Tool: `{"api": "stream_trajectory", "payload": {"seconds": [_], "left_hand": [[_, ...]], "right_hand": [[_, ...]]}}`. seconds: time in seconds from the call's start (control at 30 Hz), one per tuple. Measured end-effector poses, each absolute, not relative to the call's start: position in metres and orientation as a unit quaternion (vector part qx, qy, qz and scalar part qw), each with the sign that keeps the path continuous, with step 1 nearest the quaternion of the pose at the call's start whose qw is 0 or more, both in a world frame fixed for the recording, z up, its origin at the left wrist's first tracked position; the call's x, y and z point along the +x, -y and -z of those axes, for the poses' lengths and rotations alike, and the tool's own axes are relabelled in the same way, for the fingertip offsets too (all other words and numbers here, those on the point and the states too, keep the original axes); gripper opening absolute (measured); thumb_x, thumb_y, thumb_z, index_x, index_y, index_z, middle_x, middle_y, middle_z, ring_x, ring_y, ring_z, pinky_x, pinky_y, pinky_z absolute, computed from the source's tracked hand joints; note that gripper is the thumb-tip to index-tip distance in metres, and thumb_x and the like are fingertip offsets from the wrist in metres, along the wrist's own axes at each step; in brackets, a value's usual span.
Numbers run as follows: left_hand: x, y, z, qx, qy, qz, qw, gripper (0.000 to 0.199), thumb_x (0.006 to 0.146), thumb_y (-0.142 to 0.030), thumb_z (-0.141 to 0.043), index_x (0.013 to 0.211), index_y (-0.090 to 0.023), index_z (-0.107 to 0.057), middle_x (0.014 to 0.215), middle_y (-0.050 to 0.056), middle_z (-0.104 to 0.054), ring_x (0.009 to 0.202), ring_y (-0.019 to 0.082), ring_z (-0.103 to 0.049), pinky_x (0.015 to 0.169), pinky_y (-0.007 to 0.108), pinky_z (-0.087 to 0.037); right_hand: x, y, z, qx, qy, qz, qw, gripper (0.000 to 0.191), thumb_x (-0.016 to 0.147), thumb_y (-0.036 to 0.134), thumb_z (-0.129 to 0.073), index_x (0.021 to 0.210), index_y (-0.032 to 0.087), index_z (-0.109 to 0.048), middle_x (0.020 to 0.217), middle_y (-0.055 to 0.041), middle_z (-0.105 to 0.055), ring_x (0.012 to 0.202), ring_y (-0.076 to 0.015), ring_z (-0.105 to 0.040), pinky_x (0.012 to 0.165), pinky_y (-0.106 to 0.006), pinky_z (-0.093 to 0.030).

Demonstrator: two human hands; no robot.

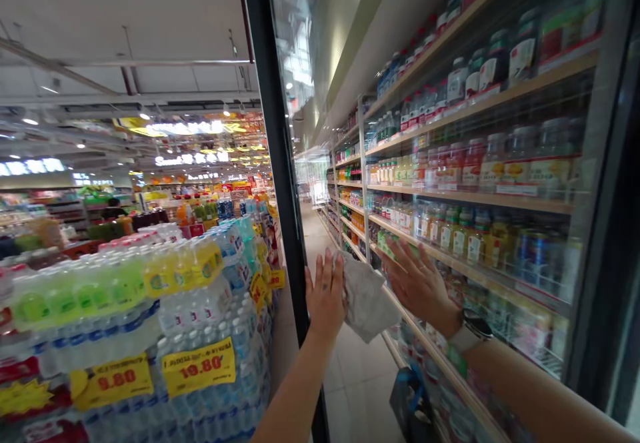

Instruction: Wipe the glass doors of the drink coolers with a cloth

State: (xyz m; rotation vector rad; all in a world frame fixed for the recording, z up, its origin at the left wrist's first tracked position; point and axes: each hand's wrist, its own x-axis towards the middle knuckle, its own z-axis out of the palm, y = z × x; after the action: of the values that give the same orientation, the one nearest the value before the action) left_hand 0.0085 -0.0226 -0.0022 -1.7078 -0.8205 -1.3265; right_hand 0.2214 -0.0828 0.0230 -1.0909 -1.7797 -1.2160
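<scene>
My left hand (326,296) is raised at the dark-framed glass door (286,129), its fingers pointing up near the door's edge. A light grey cloth (369,299) is held at that hand, spreading out to its right, its lower corner hanging down. Part of the cloth is hidden behind the fingers. To the right of the cloth, my right hand (417,286) is held up with its fingers stretched out and nothing in it. Motion blurs it slightly, and I cannot tell whether it touches the glass. A watch (473,328) is on the right wrist.
Shelves of bottled drinks (475,193) line the right side. Stacked drink packs (120,283) with yellow price signs (199,366) fill the left. A pale tiled floor (350,376) runs between. A dark object with a blue strip (413,403) is low down near the shelves.
</scene>
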Motion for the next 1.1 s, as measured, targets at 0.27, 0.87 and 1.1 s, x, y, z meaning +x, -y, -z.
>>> {"api": "stream_trajectory", "payload": {"seconds": [0.27,0.87,1.1], "left_hand": [[0.046,0.051,0.031,-0.680,0.343,0.558,0.330,0.063,0.091,-0.014,-0.048,0.151,-0.018,-0.029,0.148,0.015,-0.046,0.147,0.026,-0.026,0.118,0.048,-0.029],[0.091,0.017,0.007,-0.632,0.400,0.573,0.335,0.066,0.095,-0.024,-0.043,0.155,-0.018,-0.016,0.157,0.016,-0.031,0.150,0.028,-0.015,0.121,0.057,-0.018],[0.092,0.019,0.109,-0.588,0.469,0.591,0.293,0.067,0.096,-0.019,-0.040,0.155,-0.017,-0.009,0.159,0.020,-0.022,0.149,0.028,-0.009,0.120,0.061,-0.015]], "right_hand": [[0.232,0.073,-0.028,-0.446,0.657,0.478,0.375,0.064,0.097,0.029,-0.043,0.156,0.023,-0.018,0.158,-0.0080,-0.034,0.148,-0.0254,-0.026,0.122,-0.050,-0.012],[0.239,0.060,-0.031,-0.432,0.672,0.463,0.384,0.060,0.097,0.029,-0.045,0.153,0.019,-0.029,0.156,-0.0077,-0.037,0.146,-0.0242,-0.030,0.123,-0.047,-0.006],[0.241,0.054,-0.033,-0.422,0.682,0.452,0.390,0.062,0.097,0.029,-0.045,0.155,0.019,-0.024,0.156,-0.0069,-0.037,0.145,-0.0242,-0.030,0.123,-0.047,-0.008]]}}
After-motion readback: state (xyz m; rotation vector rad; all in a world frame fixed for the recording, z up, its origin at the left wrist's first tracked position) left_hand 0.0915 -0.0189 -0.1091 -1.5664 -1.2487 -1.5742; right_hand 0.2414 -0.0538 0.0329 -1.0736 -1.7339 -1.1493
